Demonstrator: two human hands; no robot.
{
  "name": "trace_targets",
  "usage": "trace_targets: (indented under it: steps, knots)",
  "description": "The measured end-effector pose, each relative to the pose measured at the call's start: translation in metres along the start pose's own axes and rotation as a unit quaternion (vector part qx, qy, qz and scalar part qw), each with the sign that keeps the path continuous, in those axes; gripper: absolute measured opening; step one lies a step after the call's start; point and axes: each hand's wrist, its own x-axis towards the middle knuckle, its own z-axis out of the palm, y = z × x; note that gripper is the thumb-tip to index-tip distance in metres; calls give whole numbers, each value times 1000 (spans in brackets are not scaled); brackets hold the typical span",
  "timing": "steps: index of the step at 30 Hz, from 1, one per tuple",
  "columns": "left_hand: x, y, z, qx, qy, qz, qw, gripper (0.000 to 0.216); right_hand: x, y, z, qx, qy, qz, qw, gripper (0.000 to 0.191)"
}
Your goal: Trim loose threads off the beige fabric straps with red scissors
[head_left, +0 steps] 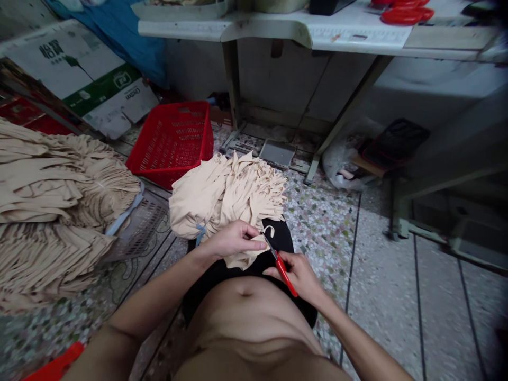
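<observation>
One fold of beige knit fabric (248,256) is pinched between thumb and fingers of the closed left hand (232,239). A pair of red-handled scissors (282,270) is gripped in the closed right hand (296,276), its blades brought up to that fold, just beside a small pale loop (269,230). The fold is drawn from a loose bunch of the same fabric (226,196), which is heaped over a black cloth (273,238) on the lap, with a pale blue strip (200,233) hanging at its edge. Much larger layered stacks of beige fabric (51,185) are piled to the left, partly over a grey plastic crate (141,222). A red plastic basket (170,143) is set beside them on the terrazzo floor (325,233). Whether the pieces in either heap have been cut cannot be told from this view. Behind, a white tabletop (262,29) is carried on metal legs, and a flattened cardboard carton (79,74) is propped by the wall.
</observation>
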Motion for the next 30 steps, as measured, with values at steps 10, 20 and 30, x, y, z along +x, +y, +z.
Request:
trace_targets:
  steps: [10, 20, 30]
  knots:
    - [-54, 26, -21, 64, -143, 46, 987, 23, 13, 15, 1, 158, 166, 78, 970, 42]
    - [-86, 5, -18, -25, 202, 5, 979, 32, 52, 3, 10, 143, 112, -6, 983, 41]
    - [-40, -1, -1, -81, 121, -10, 989, 39, 23, -27, -34, -112, -90, -97, 985, 40]
